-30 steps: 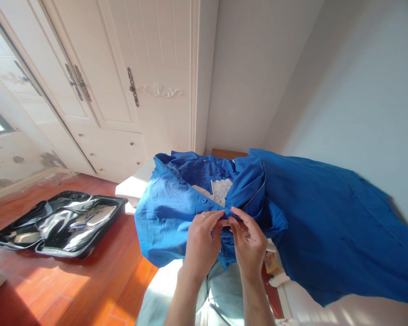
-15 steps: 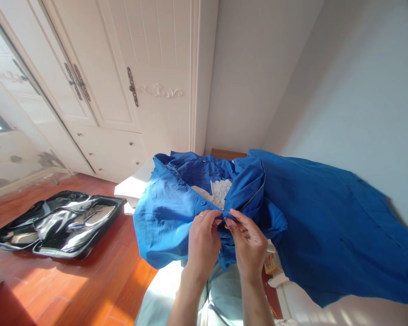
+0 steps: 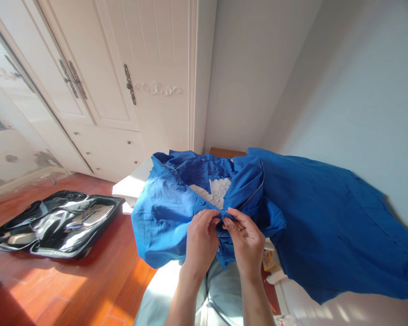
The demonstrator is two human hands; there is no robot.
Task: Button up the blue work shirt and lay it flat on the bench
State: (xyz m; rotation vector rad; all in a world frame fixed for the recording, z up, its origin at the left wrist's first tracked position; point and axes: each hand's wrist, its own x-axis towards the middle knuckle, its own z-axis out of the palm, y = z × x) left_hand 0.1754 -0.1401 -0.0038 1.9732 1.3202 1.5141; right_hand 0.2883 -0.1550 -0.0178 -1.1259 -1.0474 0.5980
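A blue buttoned garment (image 3: 166, 213) lies bunched in front of me, its neck opening showing a white lace piece (image 3: 219, 192) beneath. My left hand (image 3: 201, 240) pinches the garment's front edge just below a button (image 3: 201, 202). Close beside it, my right hand (image 3: 246, 237) pinches the same edge, fingertips nearly touching those of the left. What lies between the fingertips is too small to make out. A dark cord runs along the garment's right fold. More blue cloth (image 3: 326, 217) spreads to the right.
An open black suitcase (image 3: 54, 226) with items inside lies on the reddish wooden floor (image 3: 98, 290) at the left. White cabinets (image 3: 156, 45) stand behind. A white surface edge (image 3: 129, 188) juts out left of the garment. My legs are below my hands.
The view has shifted slightly, so the surroundings sit a little differently. Both hands keep their pinch on the garment's edge, with only slight finger movement.
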